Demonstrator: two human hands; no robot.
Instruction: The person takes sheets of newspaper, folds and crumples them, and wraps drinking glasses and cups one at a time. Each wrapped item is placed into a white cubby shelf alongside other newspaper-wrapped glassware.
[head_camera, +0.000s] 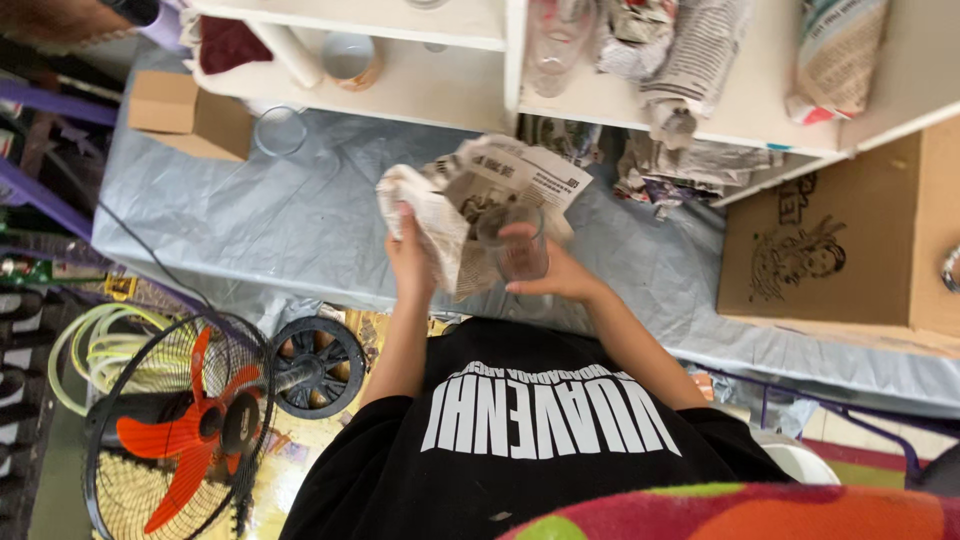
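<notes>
Left hand (410, 258): closed on the edge of a crumpled sheet of newspaper (480, 205), thumb on top, the other fingers hidden behind the paper.

Right hand (545, 270): wrapped round a clear drinking glass (518, 245), held upright just beside the newspaper and partly against it. The lower part of the glass is covered by the fingers; its rim is faint against the print and hard to trace.

Both things sit in the air above the bench (250, 220), which is draped in wrinkled grey-blue plastic sheeting. The bench's near edge is hidden behind the person's black printed shirt (540, 430).

White shelf unit (450, 95), at the far side of the bench: top cut off by the frame. On it, a cup (350, 58) seen from above, a second clear glass (555, 50) barely distinguishable from the white board, and several newspaper-wrapped bundles (690, 70) whose contents cannot be seen.

Loose glass (280, 130) on the sheeting below the shelf, near a small cardboard box (190, 115).

Large cardboard box (840, 240), right side, with a line drawing on its face; cut off at the right.

Floor fan (185, 430) with orange blades behind a wire guard, lower left, base partly out of frame.

Bright patterned fabric (760, 510) at the bottom edge, too cropped to identify.
</notes>
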